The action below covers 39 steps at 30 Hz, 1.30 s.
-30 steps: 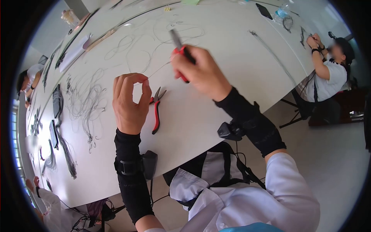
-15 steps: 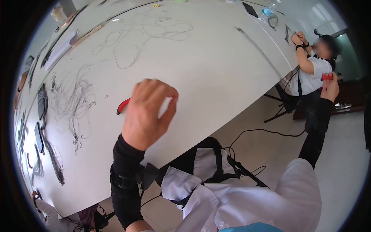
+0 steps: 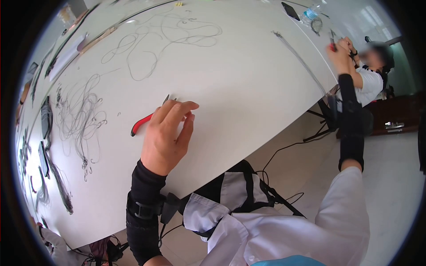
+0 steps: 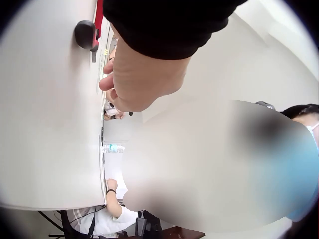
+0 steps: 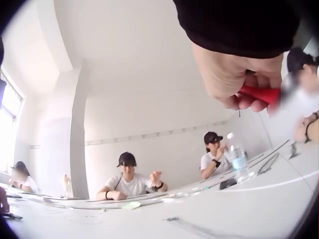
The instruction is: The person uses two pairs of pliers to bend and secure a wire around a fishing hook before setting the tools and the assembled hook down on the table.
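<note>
Over the near part of the table, my left hand has bent fingers, with the thumb close to the fingertips; whether a thin strand lies between them cannot be made out. Partly behind it, red-handled pliers lie on the table, tips pointing away. Stretched out to the far right, my right hand grips a red-handled tool. The right wrist view shows my fingers curled round its red handle, with a small dark bit hanging below them.
Loops of thin strand lie across the white table. A tangle with hooks is at left, and a long bundle at right. A phone and bottle stand beyond. Another person sits at right, near my right hand.
My right hand swung far out to the right with its tool, then came partway back toward the table's right edge. My left hand moved right, then slightly back; the pliers now show partly behind it.
</note>
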{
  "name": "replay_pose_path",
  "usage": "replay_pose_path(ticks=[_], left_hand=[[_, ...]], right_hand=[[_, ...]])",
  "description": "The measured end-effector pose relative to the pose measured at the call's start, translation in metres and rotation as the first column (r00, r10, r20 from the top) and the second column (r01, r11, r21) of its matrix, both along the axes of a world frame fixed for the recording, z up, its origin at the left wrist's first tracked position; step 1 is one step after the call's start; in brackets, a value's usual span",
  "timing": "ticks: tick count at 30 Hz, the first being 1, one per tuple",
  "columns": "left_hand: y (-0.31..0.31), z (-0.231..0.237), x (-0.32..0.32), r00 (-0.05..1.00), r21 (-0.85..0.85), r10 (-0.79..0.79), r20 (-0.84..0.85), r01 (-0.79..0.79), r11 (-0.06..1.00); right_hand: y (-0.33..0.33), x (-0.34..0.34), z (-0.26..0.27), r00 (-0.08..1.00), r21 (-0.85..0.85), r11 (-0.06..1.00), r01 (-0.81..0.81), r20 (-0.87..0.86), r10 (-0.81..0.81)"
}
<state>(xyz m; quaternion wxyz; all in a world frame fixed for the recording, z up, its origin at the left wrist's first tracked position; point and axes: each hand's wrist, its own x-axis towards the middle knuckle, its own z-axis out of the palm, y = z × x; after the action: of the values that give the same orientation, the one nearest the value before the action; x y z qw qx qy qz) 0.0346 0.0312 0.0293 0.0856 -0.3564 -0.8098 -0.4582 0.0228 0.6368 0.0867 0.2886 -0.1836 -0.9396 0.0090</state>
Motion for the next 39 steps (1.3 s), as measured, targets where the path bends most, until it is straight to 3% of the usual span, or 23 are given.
replay_pose_path(ticks=[6,13,18,20,22,24,27,32,39], left_hand=[[-0.005,0.004,-0.005,0.991,0.045,0.126,0.051,-0.129,0.991],[-0.006,0.008,-0.005,0.986,0.026,0.161,0.038,-0.162,0.987],[-0.010,0.014,-0.004,0.990,0.261,0.097,0.103,-0.121,0.958],[-0.024,0.041,0.009,0.983,0.336,0.054,0.174,-0.111,0.935],[-0.032,0.065,0.033,0.992,0.539,0.064,0.110,-0.114,0.835],[-0.040,0.088,0.059,0.999,0.697,0.042,-0.025,-0.012,0.717],[-0.046,0.106,0.089,0.985,0.785,0.054,-0.161,0.095,0.612],[-0.046,0.117,0.128,0.958,0.795,0.129,-0.256,0.133,0.592],[-0.041,0.135,0.169,0.914,0.750,0.239,-0.328,0.098,0.654]], right_hand=[[-0.072,-0.117,-0.043,0.983,-0.011,0.997,-0.077,0.169,0.078],[-0.090,-0.145,-0.058,0.955,-0.126,0.991,-0.042,0.287,0.077],[-0.077,-0.142,-0.060,0.967,-0.173,0.983,-0.059,0.235,0.099],[-0.070,-0.144,-0.060,0.960,-0.173,0.978,-0.120,0.231,0.159],[-0.085,-0.132,-0.051,0.936,-0.516,0.851,-0.098,0.243,0.256],[-0.135,-0.110,-0.040,0.933,-0.673,0.718,-0.175,0.121,0.340],[-0.200,-0.092,-0.038,0.899,-0.774,0.586,-0.241,0.050,0.435],[-0.289,-0.067,-0.049,0.834,-0.863,0.336,-0.377,-0.159,0.528],[-0.354,-0.064,-0.054,0.759,-0.910,0.122,-0.396,-0.249,0.602]])
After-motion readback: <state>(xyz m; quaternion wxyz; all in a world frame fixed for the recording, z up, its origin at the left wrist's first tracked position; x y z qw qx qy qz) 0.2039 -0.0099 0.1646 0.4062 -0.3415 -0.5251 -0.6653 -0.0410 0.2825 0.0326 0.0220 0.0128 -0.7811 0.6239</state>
